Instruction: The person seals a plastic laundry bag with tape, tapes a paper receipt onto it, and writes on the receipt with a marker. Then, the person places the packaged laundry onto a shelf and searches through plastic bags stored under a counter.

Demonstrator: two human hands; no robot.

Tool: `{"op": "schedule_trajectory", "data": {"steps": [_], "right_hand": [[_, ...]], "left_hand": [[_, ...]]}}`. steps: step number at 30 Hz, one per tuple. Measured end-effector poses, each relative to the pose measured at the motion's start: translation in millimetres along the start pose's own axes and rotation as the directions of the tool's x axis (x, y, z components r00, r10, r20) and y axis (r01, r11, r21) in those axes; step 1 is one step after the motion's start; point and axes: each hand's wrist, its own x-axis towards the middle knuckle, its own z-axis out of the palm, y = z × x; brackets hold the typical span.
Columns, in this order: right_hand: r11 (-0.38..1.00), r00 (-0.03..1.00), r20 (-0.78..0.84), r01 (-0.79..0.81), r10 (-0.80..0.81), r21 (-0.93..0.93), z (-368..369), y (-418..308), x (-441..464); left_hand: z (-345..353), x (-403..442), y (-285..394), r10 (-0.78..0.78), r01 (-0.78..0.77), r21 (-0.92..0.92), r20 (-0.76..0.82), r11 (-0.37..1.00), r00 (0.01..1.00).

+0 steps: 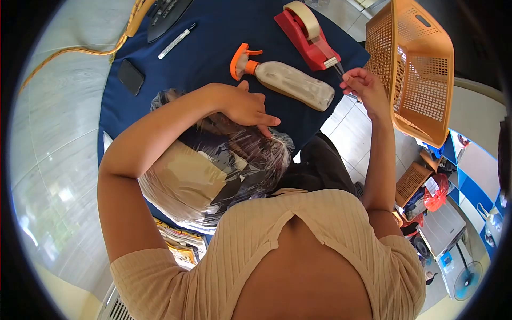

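A clear plastic bag [250, 160] stuffed with dark and beige items, perhaps clothes or fabric, lies against my body at the table's near side. My left hand [242, 106] rests on top of the bag with its fingers spread. At the right, my right hand [367, 88] pinches the end of a strip of clear tape [339, 68], pulled out from a red tape dispenser [309, 40]. The dispenser holds a large roll of tape [304, 20]. Between the hands lies a spray bottle [296, 82] on its side, with an orange trigger head.
On the dark blue tablecloth [208, 64] are a phone [130, 77] and a pen [177, 41]. An orange perforated basket [424, 80] stands close beside my right hand. Farther right, a fan [468, 280] and cluttered belongings are on the tiled floor [346, 125].
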Motion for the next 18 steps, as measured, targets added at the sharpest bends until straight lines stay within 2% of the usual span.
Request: {"op": "schedule_trajectory", "data": {"steps": [2, 5, 9, 12, 15, 16, 18], "right_hand": [[0.998, 1.0, 0.005, 0.016, -0.016, 0.056, 10, 13, 5], [0.965, 0.986, 0.053, 0.143, -0.158, 0.219, 14, 28, 16], [0.938, 0.981, 0.048, 0.165, -0.188, 0.304, 17, 40, 7], [0.96, 0.983, 0.013, 0.175, -0.182, 0.219, 13, 45, 5], [0.983, 0.988, 0.059, 0.138, -0.146, 0.123, 2, 48, 18], [0.986, 0.986, -0.009, 0.165, -0.165, 0.035, 5, 47, 24], [0.973, 0.984, -0.045, 0.162, -0.171, -0.164, 14, 41, 39]], "left_hand": [[1, 3, -1, -0.047, 0.047, 0.002, -0.001, 0.999, 0.999], [1, 7, -5, 0.035, -0.035, -0.049, 0.009, 0.998, 0.999], [1, 2, -2, -0.064, 0.064, -0.065, -0.001, 0.996, 0.998], [0, 2, -1, -0.073, 0.072, -0.05, -0.009, 0.996, 0.997], [-3, 1, 2, -0.056, 0.055, -0.033, -0.019, 0.998, 0.998], [-4, 2, 1, -0.044, 0.043, -0.033, -0.017, 0.999, 0.999], [-4, 2, 2, -0.061, 0.06, -0.031, -0.012, 0.998, 0.998]]}}
